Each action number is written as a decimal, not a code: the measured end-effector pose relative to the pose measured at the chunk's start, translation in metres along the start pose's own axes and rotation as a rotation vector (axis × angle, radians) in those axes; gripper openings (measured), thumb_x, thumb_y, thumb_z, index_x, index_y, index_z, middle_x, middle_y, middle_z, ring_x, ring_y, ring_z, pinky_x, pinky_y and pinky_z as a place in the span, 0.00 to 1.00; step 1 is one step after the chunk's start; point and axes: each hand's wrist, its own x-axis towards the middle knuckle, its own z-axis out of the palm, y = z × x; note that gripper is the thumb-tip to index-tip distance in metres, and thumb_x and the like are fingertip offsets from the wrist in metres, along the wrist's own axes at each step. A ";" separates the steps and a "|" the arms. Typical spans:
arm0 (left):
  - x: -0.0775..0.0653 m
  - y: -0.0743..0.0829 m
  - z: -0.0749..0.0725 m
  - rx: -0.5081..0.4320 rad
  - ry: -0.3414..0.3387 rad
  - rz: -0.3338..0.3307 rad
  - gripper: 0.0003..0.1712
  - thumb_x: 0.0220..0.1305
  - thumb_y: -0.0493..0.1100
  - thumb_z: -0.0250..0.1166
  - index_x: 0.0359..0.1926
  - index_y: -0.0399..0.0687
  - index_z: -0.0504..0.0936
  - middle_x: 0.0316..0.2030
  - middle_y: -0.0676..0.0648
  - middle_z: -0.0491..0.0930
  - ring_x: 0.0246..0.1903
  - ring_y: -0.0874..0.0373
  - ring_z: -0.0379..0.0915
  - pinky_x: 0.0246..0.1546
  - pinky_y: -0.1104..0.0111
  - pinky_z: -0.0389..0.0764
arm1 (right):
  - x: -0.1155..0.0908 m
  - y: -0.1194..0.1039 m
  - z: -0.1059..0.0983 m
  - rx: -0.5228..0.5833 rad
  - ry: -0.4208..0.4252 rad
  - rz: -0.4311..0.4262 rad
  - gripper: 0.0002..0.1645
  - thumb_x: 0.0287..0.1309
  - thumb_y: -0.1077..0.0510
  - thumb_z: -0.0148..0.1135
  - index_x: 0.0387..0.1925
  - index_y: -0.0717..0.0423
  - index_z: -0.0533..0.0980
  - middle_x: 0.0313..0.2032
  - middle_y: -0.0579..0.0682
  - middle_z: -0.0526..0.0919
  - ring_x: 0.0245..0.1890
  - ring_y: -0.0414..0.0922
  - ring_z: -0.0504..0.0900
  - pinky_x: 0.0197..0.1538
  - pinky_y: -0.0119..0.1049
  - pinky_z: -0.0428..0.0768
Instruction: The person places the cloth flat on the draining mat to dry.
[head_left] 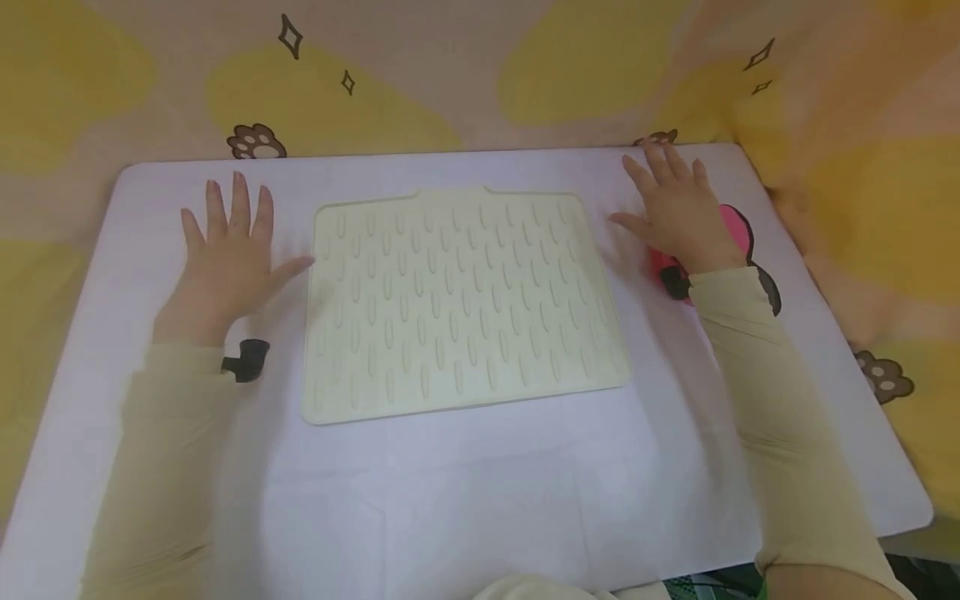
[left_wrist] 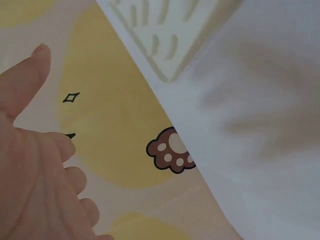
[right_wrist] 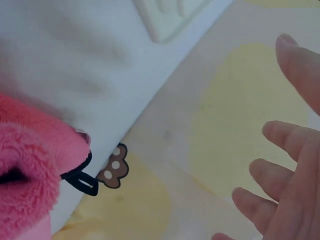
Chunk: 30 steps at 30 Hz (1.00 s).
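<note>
Both hands are spread with straight fingers and hold nothing. My left hand [head_left: 225, 271] is over the left of the white table, its thumb tip overlapping the left edge of a cream mat in the head view. Rows of small oval ridges cover this flat mat [head_left: 465, 292], which has a tab at its far side. My right hand [head_left: 684, 210] is beyond the mat's right edge, fingers toward the table's far edge. Beneath it, partly hidden, lies a pink fluffy item [right_wrist: 30, 145] with black trim, a black loop and a dark opening.
The white tabletop [head_left: 465, 492] has rounded corners. Behind it and along its right side hangs a yellow and beige cloth [head_left: 420, 75] with paw and star prints. A dark band [head_left: 247, 361] shows at the left wrist.
</note>
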 end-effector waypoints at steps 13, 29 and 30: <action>-0.044 0.020 0.047 -0.290 -0.093 -0.093 0.56 0.66 0.60 0.53 0.69 0.27 0.29 0.66 0.27 0.17 0.65 0.31 0.12 0.58 0.34 0.26 | -0.040 0.007 0.022 0.300 0.130 0.109 0.37 0.66 0.47 0.53 0.65 0.69 0.59 0.67 0.69 0.56 0.66 0.64 0.56 0.66 0.56 0.54; -0.061 0.041 0.060 -0.469 -0.262 0.013 0.53 0.70 0.58 0.49 0.68 0.28 0.25 0.67 0.35 0.15 0.67 0.41 0.10 0.63 0.41 0.27 | -0.076 0.010 0.067 0.500 0.295 0.287 0.17 0.59 0.58 0.62 0.43 0.66 0.72 0.38 0.61 0.71 0.41 0.56 0.67 0.40 0.49 0.68; -0.061 0.041 0.061 -0.473 -0.272 0.017 0.53 0.70 0.58 0.49 0.68 0.28 0.25 0.67 0.36 0.14 0.67 0.41 0.10 0.63 0.41 0.27 | -0.078 0.010 0.068 0.515 0.302 0.302 0.19 0.58 0.58 0.63 0.47 0.67 0.72 0.42 0.63 0.72 0.44 0.57 0.67 0.44 0.50 0.69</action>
